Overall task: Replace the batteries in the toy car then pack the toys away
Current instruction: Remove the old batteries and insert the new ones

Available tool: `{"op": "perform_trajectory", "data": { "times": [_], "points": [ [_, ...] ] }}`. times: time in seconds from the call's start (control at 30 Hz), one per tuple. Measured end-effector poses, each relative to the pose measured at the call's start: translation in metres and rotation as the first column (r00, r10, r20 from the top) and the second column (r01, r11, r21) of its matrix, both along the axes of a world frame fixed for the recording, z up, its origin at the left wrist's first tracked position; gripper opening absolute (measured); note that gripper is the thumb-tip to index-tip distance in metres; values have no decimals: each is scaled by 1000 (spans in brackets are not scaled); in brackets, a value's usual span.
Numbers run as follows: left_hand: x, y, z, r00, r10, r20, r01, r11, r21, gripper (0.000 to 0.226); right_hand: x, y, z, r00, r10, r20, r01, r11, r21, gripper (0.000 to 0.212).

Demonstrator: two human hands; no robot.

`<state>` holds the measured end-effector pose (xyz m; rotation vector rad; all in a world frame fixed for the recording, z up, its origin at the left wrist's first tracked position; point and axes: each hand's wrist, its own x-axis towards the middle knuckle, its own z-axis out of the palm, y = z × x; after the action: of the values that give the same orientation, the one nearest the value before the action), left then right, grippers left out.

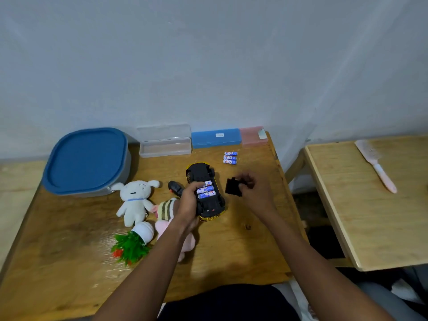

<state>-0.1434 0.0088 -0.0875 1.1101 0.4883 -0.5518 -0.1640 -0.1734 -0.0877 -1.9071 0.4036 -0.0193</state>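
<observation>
Both forearms enter from the bottom edge. Left hand (pixel 188 200) grips the toy car (pixel 200 173), which is upside down, with three fitted batteries (pixel 206 189) exposed in its open bay beside the fingers. Right hand (pixel 253 191) pinches the black battery cover (pixel 233 186), right of the car and apart from it. Battery print is blue and white but illegible. Three loose batteries (pixel 230 157) lie further back on the wooden table (pixel 231 251), below a pale wall (pixel 208 66).

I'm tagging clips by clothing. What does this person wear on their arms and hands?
Nothing shows. The left arm and right arm are bare as far as the frame reaches, with no sleeve in view. The left hand and right hand have no gloves, and there is no watch or bracelet at either wrist. Rings are too small to tell.
</observation>
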Motion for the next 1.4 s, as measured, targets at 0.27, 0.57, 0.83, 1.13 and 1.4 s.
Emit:
{"op": "perform_trajectory", "data": {
  "times": [0.27, 0.57, 0.83, 1.13, 1.4],
  "points": [
    [-7, 3, -8, 999, -21, 31, 20, 999, 51, 30, -29, 6, -43, 966, 109, -233, -175, 943, -285, 27],
    [-24, -3, -7, 998, -55, 2, 55, 998, 14, 23, -37, 8, -54, 985, 63, -162, -128, 890, -437, 28],
    [-30, -9, 0, 997, -66, -39, 64, 997, -36, 35, -49, 8, -58, 986, 9, -164, -91, 860, -502, 33],
    [-28, -11, -1, 999, -34, 19, 37, 986, -165, 48, -42, 41, -5, 985, -2, 173, 56, 950, -307, 20],
    [-24, -15, 1, 995, -28, 99, 31, 999, -32, 63, -30, 55, 7, 992, -19, 128, 51, 966, -254, 23]
  ]
}}
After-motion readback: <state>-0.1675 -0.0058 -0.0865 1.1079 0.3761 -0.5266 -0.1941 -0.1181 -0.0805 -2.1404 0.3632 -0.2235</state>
